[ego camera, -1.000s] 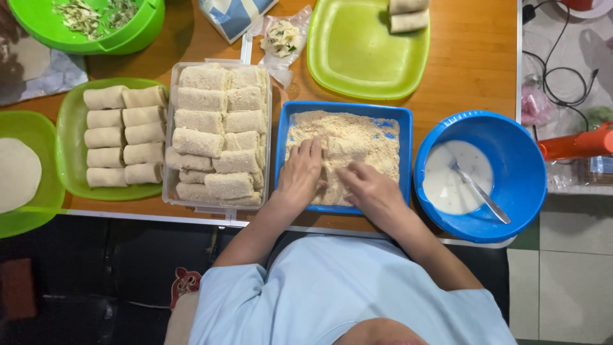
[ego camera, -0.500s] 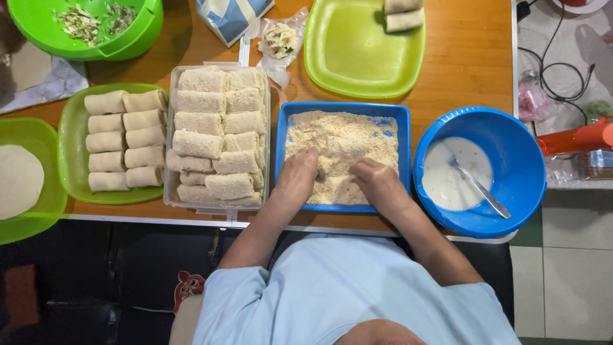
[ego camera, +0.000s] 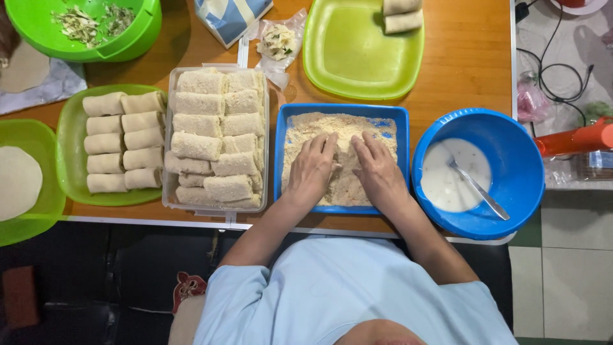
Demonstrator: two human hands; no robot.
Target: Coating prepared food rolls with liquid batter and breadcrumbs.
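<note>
Both hands, the left hand (ego camera: 313,171) and right hand (ego camera: 378,172), lie flat in the blue tray (ego camera: 278,160) of crumbs, and whatever sits under the palms is covered from sight. At the far edge the two rolls (ego camera: 402,14) on the green plate (ego camera: 357,64) are cut off. So is the green bowl (ego camera: 121,38) far left.

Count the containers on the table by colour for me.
Green plastic plates and bowl: 4
Blue plastic crumb tray and batter bowl: 2
Clear plastic box of crumbed rolls: 1
Total: 7
</note>
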